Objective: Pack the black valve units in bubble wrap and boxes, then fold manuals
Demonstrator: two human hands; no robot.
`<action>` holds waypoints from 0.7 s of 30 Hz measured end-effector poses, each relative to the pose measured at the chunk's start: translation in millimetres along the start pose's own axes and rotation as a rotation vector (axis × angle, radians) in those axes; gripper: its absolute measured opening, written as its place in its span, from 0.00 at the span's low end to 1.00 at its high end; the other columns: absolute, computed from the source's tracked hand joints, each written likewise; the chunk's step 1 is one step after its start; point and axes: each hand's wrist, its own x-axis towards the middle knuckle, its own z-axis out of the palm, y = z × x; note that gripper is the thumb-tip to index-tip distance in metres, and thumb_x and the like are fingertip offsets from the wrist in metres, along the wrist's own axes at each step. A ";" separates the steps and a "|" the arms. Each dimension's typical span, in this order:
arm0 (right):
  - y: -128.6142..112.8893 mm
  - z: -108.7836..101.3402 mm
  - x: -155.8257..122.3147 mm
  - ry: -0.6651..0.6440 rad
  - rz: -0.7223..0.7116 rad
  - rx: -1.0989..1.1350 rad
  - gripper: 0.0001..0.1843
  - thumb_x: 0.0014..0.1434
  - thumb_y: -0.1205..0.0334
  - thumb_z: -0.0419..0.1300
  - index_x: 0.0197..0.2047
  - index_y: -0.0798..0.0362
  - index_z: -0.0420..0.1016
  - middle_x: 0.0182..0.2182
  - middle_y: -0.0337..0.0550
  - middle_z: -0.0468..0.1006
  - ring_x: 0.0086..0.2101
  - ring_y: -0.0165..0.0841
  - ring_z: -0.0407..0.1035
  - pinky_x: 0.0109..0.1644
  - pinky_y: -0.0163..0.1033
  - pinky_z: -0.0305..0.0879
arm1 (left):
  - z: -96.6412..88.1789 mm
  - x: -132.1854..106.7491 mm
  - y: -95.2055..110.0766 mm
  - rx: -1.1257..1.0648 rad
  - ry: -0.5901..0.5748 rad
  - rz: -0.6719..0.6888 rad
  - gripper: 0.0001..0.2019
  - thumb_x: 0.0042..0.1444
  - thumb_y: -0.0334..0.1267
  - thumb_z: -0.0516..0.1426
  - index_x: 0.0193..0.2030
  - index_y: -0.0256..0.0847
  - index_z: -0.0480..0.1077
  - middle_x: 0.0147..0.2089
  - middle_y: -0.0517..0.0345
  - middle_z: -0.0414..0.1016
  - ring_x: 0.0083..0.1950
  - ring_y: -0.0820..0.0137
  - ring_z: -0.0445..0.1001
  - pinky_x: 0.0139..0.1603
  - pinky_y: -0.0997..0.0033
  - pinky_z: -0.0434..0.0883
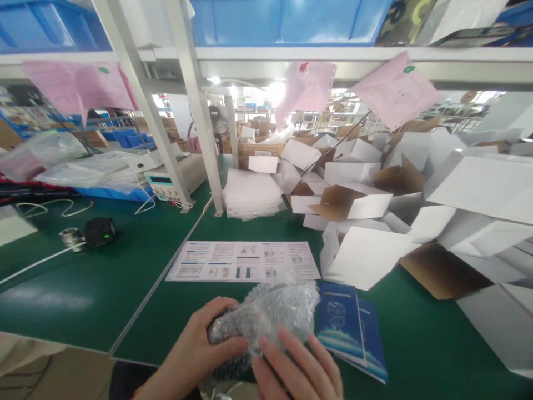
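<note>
The left hand (200, 341) clasps a bubble-wrapped part (266, 314), the right hand (297, 366) open on it: seemingly light, soft, slippery, best gripped round its firm core.

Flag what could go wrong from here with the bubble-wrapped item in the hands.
1. The bubble-wrap bag with a dark item inside is held near the front edge of the table. If the left hand or right hand slips, it might fall off.
2. The white boxes are piled loosely beside the blue booklets. A nudge could topple them into the work area.
</note>
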 end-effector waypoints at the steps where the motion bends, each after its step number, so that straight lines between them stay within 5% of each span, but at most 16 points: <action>1: 1.7 6.4 0.8 -0.063 -0.020 0.037 0.24 0.65 0.60 0.64 0.64 0.39 0.74 0.50 0.40 0.85 0.49 0.46 0.81 0.58 0.52 0.76 | 2.0 -1.6 -0.8 -0.078 -0.016 -0.019 0.21 0.45 0.51 0.69 0.42 0.40 0.79 0.38 0.57 0.82 0.40 0.61 0.78 0.43 0.67 0.76; 3: 5.3 18.4 1.2 -0.124 0.070 0.170 0.29 0.67 0.55 0.61 0.70 0.45 0.66 0.59 0.47 0.79 0.56 0.51 0.76 0.64 0.58 0.70 | 6.2 -6.0 -0.2 -0.242 -0.067 -0.059 0.26 0.44 0.58 0.69 0.42 0.38 0.78 0.35 0.57 0.80 0.36 0.63 0.76 0.38 0.69 0.75; 7: -4.3 34.1 -7.4 -0.067 0.614 0.742 0.30 0.72 0.41 0.50 0.71 0.45 0.65 0.64 0.49 0.75 0.61 0.49 0.72 0.63 0.52 0.72 | 15.1 -15.5 12.8 -0.464 -0.077 -0.133 0.34 0.42 0.61 0.71 0.49 0.40 0.74 0.38 0.58 0.80 0.39 0.62 0.77 0.39 0.69 0.75; 11: -23.4 43.9 -8.3 0.023 0.990 1.338 0.55 0.48 0.22 0.66 0.69 0.47 0.64 0.58 0.53 0.79 0.55 0.54 0.76 0.55 0.54 0.77 | 30.2 -13.9 30.3 -0.309 0.041 0.011 0.27 0.48 0.49 0.68 0.53 0.44 0.70 0.45 0.57 0.80 0.41 0.62 0.78 0.41 0.69 0.77; 13: -23.7 45.9 -4.1 0.060 1.142 1.470 0.55 0.38 0.26 0.75 0.62 0.49 0.72 0.51 0.54 0.83 0.50 0.55 0.79 0.53 0.56 0.77 | 37.8 -5.5 37.1 -0.103 0.068 0.150 0.21 0.52 0.42 0.65 0.53 0.45 0.71 0.45 0.56 0.79 0.42 0.62 0.78 0.43 0.67 0.77; 17: -11.0 41.2 -0.9 0.322 1.330 1.596 0.46 0.36 0.37 0.80 0.56 0.50 0.77 0.47 0.53 0.85 0.52 0.56 0.78 0.57 0.58 0.74 | 44.0 28.0 57.8 0.244 0.055 0.490 0.12 0.59 0.40 0.59 0.50 0.45 0.73 0.51 0.52 0.78 0.53 0.56 0.75 0.56 0.55 0.75; 21: -4.5 36.3 -0.1 0.421 1.450 1.681 0.47 0.34 0.44 0.81 0.58 0.47 0.76 0.46 0.50 0.85 0.51 0.54 0.78 0.57 0.57 0.73 | 55.7 69.9 102.4 0.272 0.032 0.580 0.14 0.65 0.39 0.56 0.56 0.42 0.70 0.52 0.49 0.76 0.49 0.60 0.77 0.52 0.56 0.78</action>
